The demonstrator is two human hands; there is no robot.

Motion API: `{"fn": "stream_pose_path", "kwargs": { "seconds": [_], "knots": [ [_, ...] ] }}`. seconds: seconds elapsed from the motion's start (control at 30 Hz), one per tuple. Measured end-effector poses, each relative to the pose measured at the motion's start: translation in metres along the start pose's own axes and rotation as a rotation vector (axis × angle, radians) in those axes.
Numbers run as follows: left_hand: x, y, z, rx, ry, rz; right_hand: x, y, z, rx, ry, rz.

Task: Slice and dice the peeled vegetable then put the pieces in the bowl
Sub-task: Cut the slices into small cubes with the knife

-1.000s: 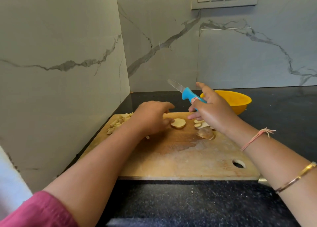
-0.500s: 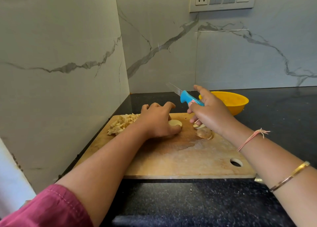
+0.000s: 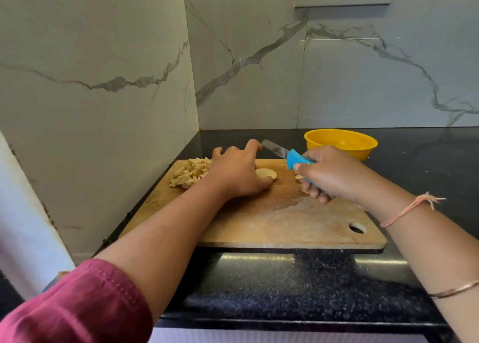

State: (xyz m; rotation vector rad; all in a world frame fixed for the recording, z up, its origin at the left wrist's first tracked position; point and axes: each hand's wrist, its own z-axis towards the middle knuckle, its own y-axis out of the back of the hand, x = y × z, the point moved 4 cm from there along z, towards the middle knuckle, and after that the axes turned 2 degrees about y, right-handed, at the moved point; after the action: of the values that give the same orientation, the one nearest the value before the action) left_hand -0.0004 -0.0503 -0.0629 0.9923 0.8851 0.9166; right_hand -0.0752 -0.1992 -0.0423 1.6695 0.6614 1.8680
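Head view. At 1 o'clock of board (image 3: 285, 221): bowl (image 3: 340, 141), bare yellow inside. Mid-board: slice (image 3: 267, 173), flat, pinched under curled left hand (image 3: 236, 173); dice (image 3: 190, 173) heaped at its 9 o'clock. Knife (image 3: 287, 154) clasped in right hand (image 3: 334, 174), tip toward 10 o'clock. Lower than before, now hiding most spare slices (image 3: 298, 177).
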Motion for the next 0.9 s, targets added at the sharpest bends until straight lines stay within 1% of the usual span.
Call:
{"fn": "stream_pose_path", "kwargs": {
  "seconds": [0.1,0.23,0.63,0.9],
  "knots": [
    [0.001,-0.001,0.001,-0.004,0.011,-0.022,0.003,0.001,-0.013,0.055,-0.015,-0.168],
    [0.003,-0.003,0.003,0.01,0.031,-0.038,0.008,0.004,-0.02,0.0,0.021,-0.358],
    [0.002,-0.001,0.005,-0.005,0.038,-0.049,0.023,-0.005,-0.026,0.041,0.011,-0.453],
    [0.001,-0.002,0.005,-0.029,0.049,-0.047,0.033,-0.012,-0.029,0.064,0.059,-0.512]
  ]
}}
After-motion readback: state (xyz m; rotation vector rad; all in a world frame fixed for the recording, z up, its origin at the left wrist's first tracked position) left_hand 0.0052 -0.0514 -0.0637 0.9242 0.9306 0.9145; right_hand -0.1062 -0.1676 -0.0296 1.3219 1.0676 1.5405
